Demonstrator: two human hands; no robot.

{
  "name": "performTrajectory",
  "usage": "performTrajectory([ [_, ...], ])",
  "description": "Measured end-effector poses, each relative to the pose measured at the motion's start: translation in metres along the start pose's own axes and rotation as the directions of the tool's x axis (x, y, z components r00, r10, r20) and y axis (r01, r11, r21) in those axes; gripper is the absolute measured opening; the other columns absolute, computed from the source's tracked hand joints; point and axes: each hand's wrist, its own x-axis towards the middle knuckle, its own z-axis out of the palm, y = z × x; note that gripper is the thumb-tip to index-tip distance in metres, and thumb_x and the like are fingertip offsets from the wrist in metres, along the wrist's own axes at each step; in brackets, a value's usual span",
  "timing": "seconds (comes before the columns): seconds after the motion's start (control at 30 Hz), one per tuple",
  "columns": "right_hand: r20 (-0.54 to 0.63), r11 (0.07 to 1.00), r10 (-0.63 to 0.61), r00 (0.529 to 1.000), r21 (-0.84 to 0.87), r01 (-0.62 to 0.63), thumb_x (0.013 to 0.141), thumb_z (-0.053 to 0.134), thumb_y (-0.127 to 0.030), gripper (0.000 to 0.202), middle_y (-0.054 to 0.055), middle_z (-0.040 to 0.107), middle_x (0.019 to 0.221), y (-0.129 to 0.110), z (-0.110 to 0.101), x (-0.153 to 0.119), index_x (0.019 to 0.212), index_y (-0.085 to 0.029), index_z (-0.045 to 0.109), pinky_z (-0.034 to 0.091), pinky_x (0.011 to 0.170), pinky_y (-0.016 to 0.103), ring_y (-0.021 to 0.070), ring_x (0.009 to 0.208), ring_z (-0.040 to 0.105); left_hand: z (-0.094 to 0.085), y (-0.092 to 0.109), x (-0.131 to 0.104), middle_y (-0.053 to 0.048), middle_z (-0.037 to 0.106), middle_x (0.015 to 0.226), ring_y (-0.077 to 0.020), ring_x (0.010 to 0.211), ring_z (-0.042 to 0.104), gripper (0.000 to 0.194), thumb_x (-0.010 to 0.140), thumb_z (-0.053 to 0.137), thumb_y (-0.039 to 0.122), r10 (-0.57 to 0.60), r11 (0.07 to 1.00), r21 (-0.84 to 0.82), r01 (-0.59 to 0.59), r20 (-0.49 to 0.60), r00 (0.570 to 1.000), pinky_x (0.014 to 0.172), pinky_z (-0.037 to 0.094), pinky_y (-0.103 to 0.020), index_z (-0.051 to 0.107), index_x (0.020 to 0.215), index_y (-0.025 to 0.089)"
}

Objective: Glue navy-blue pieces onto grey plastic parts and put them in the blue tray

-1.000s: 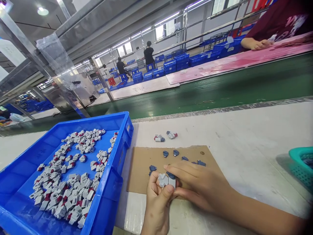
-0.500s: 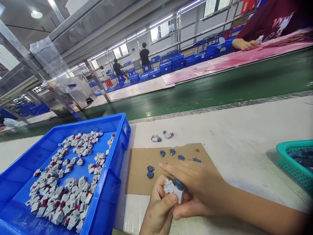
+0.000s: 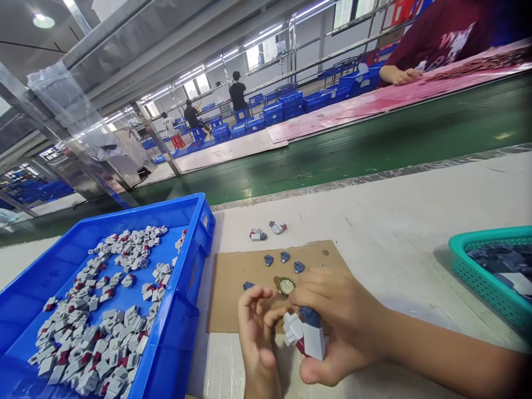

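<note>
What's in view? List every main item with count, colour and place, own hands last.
Rectangular plastic tray: one, blue, at left
Angular plastic parts: many, grey and dark red, inside the tray
Flat cardboard sheet: one, brown, partly behind the hands
Small plastic pieces: at least four, dark blue, on the cardboard
Round item: one, gold-coloured rim, on the cardboard
Combined plastic parts: two, grey, red and blue, beyond the cardboard
Perforated basket: one, teal, at right
Tabletop: one, white, foreground
Long flat belt: one, green, beyond the tabletop
Plastic crates: several, blue, background
Co-workers: at least four, dark red, black and white tops, background
Held plastic part: one, grey, red and blue, in the right hand
Right hand: one, bare, around that part
Left hand: one, bare, beside it
</note>
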Motion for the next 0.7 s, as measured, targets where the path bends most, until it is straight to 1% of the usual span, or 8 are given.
performTrajectory([
  [0.1, -0.049, 0.999, -0.035, 0.998, -0.003, 0.035, 0.084, 0.024, -0.063, 0.055, -0.001, 0.043, 0.054, -0.004, 0.0, 0.0, 0.069, -0.016, 0.047, 0.024, 0.052, 0.026, 0.0104, 0.05, 0.035, 0.012, -0.007, -0.001, -0.01, 0.045, 0.127, -0.0329, 0.115, 0.044, 0.086, 0.046, 0.069, 0.067, 0.089, 0.985, 0.141, -0.099, 0.073, 0.993, 0.093, 0.041, -0.039, 0.051, 0.118, 0.024],
  [0.17, -0.067, 0.999, -0.054, 0.996, -0.006, 0.054, 0.084, 0.023, -0.064, 0.056, 0.0, 0.043, 0.054, -0.004, 0.001, -0.001, 0.067, -0.016, 0.046, 0.025, 0.051, 0.027, 0.0111, 0.051, 0.035, 0.022, -0.011, -0.002, -0.013, 0.049, 0.124, -0.0368, 0.113, 0.046, 0.082, 0.05, 0.063, 0.071, 0.085, 0.983, 0.158, -0.093, 0.057, 0.995, 0.095, 0.04, -0.045, 0.054, 0.115, 0.022],
  [0.23, -0.083, 0.998, -0.069, 0.994, -0.009, 0.068, 0.084, 0.023, -0.065, 0.057, 0.001, 0.044, 0.056, -0.003, 0.002, -0.002, 0.069, -0.016, 0.049, 0.027, 0.052, 0.027, 0.0116, 0.052, 0.037, 0.03, -0.012, -0.001, -0.014, 0.054, 0.117, -0.0399, 0.112, 0.045, 0.08, 0.045, 0.066, 0.071, 0.091, 0.982, 0.162, -0.096, 0.037, 0.995, 0.095, 0.039, -0.048, 0.058, 0.108, 0.021],
  [0.33, -0.125, 0.994, -0.095, 0.988, -0.057, 0.088, 0.082, 0.029, -0.067, 0.059, 0.001, 0.044, 0.056, -0.002, 0.001, -0.003, 0.07, -0.014, 0.051, 0.029, 0.052, 0.027, 0.0117, 0.053, 0.037, 0.034, -0.001, -0.002, -0.013, 0.057, 0.114, -0.041, 0.118, 0.039, 0.078, 0.036, 0.081, 0.053, 0.064, 0.977, 0.197, -0.079, 0.08, 0.995, 0.101, 0.032, -0.048, 0.06, 0.104, 0.021],
  [0.43, -0.151, 0.984, -0.14, 0.979, -0.131, 0.121, 0.079, 0.034, -0.069, 0.059, 0.003, 0.047, 0.058, -0.004, -0.001, -0.002, 0.071, -0.013, 0.052, 0.03, 0.052, 0.027, 0.0125, 0.054, 0.038, 0.032, 0.015, -0.004, -0.013, 0.06, 0.109, -0.0405, 0.122, 0.034, 0.07, 0.036, 0.085, 0.033, -0.031, 0.978, 0.21, 0.005, 0.123, 0.992, 0.102, 0.028, -0.05, 0.061, 0.101, 0.019],
  [0.53, -0.17, 0.974, -0.164, 0.972, -0.181, 0.133, 0.081, 0.035, -0.067, 0.057, 0.003, 0.047, 0.058, -0.005, -0.003, -0.002, 0.073, -0.013, 0.051, 0.031, 0.052, 0.027, 0.0127, 0.054, 0.039, 0.03, 0.022, -0.002, -0.013, 0.061, 0.107, -0.0411, 0.124, 0.031, 0.067, 0.03, 0.086, 0.02, -0.093, 0.983, 0.17, 0.072, 0.114, 0.989, 0.102, 0.028, -0.05, 0.063, 0.094, 0.02],
  [0.6, -0.164, 0.974, -0.164, 0.973, -0.181, 0.134, 0.083, 0.032, -0.064, 0.054, 0.003, 0.046, 0.058, -0.005, -0.005, -0.004, 0.074, -0.013, 0.05, 0.032, 0.052, 0.027, 0.013, 0.054, 0.04, 0.032, 0.023, 0.001, -0.012, 0.059, 0.112, -0.0406, 0.125, 0.03, 0.069, 0.027, 0.087, 0.018, -0.159, 0.982, 0.115, 0.147, 0.1, 0.982, 0.103, 0.028, -0.047, 0.065, 0.093, 0.02],
  [0.7, -0.106, 0.98, -0.145, 0.984, -0.15, 0.129, 0.088, 0.023, -0.059, 0.051, 0.004, 0.047, 0.061, -0.003, -0.005, -0.007, 0.076, -0.015, 0.048, 0.035, 0.055, 0.029, 0.0147, 0.056, 0.043, 0.035, 0.03, 0.003, -0.01, 0.054, 0.122, -0.0364, 0.125, 0.032, 0.078, 0.024, 0.089, 0.022, -0.358, 0.934, 0.015, 0.358, 0.071, 0.931, 0.106, 0.027, -0.04, 0.064, 0.098, 0.022],
])
